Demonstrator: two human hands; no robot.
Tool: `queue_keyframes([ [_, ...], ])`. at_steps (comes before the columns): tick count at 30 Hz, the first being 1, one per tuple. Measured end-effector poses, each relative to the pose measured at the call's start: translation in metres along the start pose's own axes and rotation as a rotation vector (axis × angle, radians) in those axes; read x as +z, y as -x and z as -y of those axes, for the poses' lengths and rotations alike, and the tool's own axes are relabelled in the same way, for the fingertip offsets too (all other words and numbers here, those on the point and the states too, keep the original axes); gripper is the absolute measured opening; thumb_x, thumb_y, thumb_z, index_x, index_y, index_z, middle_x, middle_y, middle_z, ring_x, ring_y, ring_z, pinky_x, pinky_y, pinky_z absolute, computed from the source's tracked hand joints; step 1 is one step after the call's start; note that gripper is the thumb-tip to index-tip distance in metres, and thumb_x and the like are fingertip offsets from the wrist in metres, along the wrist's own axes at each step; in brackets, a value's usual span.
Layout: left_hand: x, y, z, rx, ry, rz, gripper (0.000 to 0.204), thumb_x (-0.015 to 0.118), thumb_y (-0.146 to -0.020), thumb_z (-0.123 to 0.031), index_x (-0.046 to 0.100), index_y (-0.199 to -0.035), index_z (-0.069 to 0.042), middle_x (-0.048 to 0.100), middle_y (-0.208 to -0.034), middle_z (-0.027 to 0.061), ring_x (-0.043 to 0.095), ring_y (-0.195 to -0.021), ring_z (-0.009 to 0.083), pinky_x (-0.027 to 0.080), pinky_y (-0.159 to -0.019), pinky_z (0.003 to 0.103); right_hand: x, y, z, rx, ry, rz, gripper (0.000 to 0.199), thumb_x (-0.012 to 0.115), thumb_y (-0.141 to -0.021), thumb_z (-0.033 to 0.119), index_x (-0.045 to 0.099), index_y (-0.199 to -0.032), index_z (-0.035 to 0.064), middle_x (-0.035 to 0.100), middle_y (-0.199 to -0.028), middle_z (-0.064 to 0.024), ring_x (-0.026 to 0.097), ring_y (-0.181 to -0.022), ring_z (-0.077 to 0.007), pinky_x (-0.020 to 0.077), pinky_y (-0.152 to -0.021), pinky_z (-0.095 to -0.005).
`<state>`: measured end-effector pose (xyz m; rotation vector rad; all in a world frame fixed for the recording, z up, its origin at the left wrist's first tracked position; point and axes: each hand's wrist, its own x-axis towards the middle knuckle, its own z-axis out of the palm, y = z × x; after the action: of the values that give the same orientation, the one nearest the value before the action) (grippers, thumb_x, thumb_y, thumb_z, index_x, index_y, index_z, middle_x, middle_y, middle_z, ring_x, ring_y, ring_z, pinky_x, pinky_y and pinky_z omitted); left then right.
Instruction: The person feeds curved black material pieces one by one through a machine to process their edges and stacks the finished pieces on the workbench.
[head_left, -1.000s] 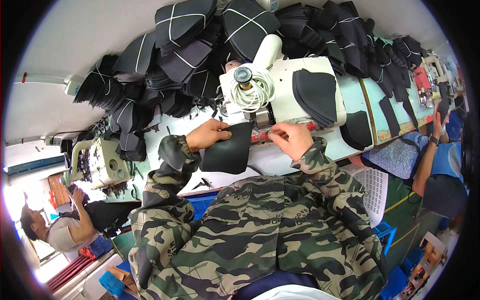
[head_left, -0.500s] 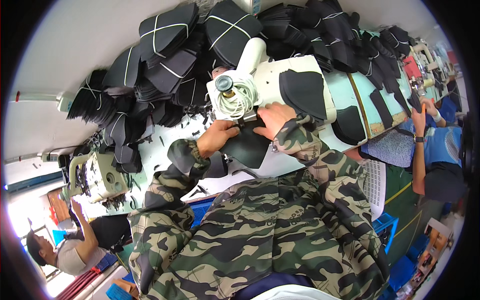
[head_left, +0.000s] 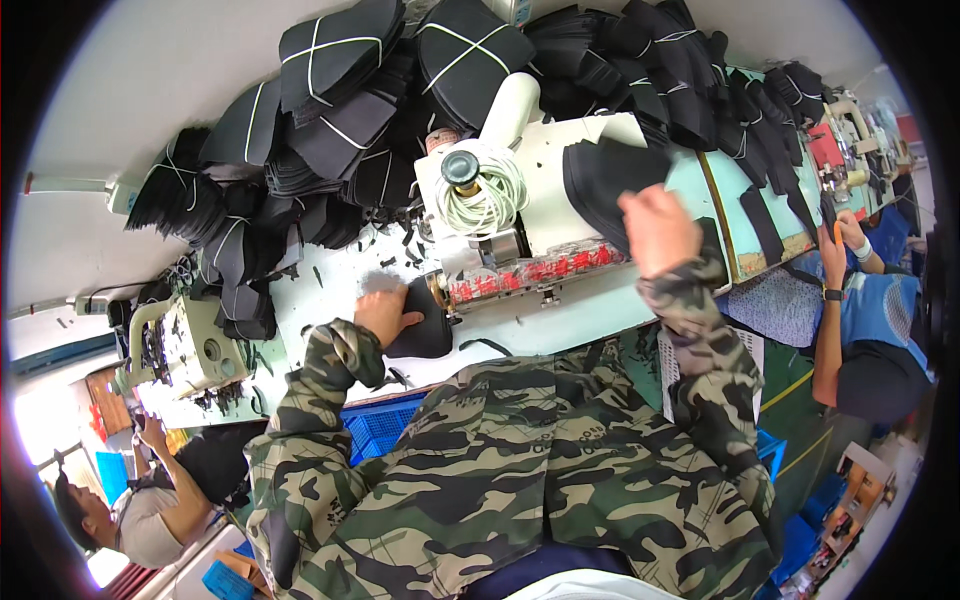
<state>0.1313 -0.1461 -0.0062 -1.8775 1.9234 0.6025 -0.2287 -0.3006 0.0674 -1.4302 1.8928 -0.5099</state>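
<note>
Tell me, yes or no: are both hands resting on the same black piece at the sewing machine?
No. The left hand presses a black piece by the sewing machine, while the right hand reaches to another black piece farther right.

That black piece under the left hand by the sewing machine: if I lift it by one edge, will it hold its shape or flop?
Probably floppy: the black piece looks thin and curves under the left hand. Likely light, since similar cut pieces sit in tied bundles stacked high. It seems matte, so it should not slip much on the white table.
</note>
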Motion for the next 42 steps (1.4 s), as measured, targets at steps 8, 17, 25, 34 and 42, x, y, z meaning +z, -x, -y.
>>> queue_keyframes([
  [8,-0.035,0.0,-0.013,0.448,0.964,0.616,0.02,0.059,-0.085,-0.018,0.06,-0.097,-0.002,0.06,-0.077,0.0033,0.053,-0.072,0.0098,0.043,-0.066,0.027,0.049,0.087,0.003,-0.466,-0.035,0.811,0.04,0.07,-0.076,0.034,0.063,-0.096,-0.0002,0.068,-0.081,-0.0118,0.066,-0.068,-0.0203,0.0511,-0.063,-0.0303],
  [17,-0.079,-0.028,-0.047,0.191,1.194,0.456,0.023,0.053,-0.091,-0.021,0.063,-0.09,0.0,0.06,-0.071,-0.0017,0.051,-0.061,0.0033,0.043,-0.056,0.021,0.091,0.068,0.022,-0.281,-0.28,0.826,0.017,0.062,-0.082,0.015,0.064,-0.077,-0.0013,0.062,-0.06,-0.0075,0.061,-0.051,-0.0131,0.0445,-0.047,-0.0255],
  [25,-0.085,-0.058,-0.065,0.169,1.169,0.332,0.028,0.052,-0.09,-0.022,0.062,-0.079,0.001,0.057,-0.065,0.0005,0.046,-0.057,0.0074,0.04,-0.056,0.026,0.06,0.027,0.024,-0.735,0.152,0.379,0.028,0.068,-0.074,0.02,0.062,-0.095,0.004,0.064,-0.08,-0.0104,0.062,-0.077,-0.024,0.0491,-0.067,-0.0329],
  [34,-0.112,-0.043,-0.083,-0.023,1.36,0.449,0.023,0.043,-0.093,-0.016,0.056,-0.1,0.001,0.06,-0.066,0.0067,0.058,-0.044,0.0135,0.045,-0.035,0.023,0.047,0.04,0.026,-0.593,0.314,0.391,0.029,0.067,-0.074,0.026,0.06,-0.091,0.0029,0.064,-0.076,-0.0161,0.062,-0.075,-0.0354,0.048,-0.067,-0.0428],
  [42,-0.095,-0.053,-0.03,0.064,0.88,-0.234,0.025,0.047,-0.09,-0.024,0.059,-0.088,-0.003,0.059,-0.06,0.0095,0.061,-0.051,0.0215,0.046,-0.043,0.032,-0.009,0.055,-0.007,-0.55,-0.205,0.205,0.012,0.065,-0.076,0.006,0.06,-0.081,-0.0021,0.055,-0.067,-0.0055,0.05,-0.063,-0.0086,0.041,-0.056,-0.0252],
])
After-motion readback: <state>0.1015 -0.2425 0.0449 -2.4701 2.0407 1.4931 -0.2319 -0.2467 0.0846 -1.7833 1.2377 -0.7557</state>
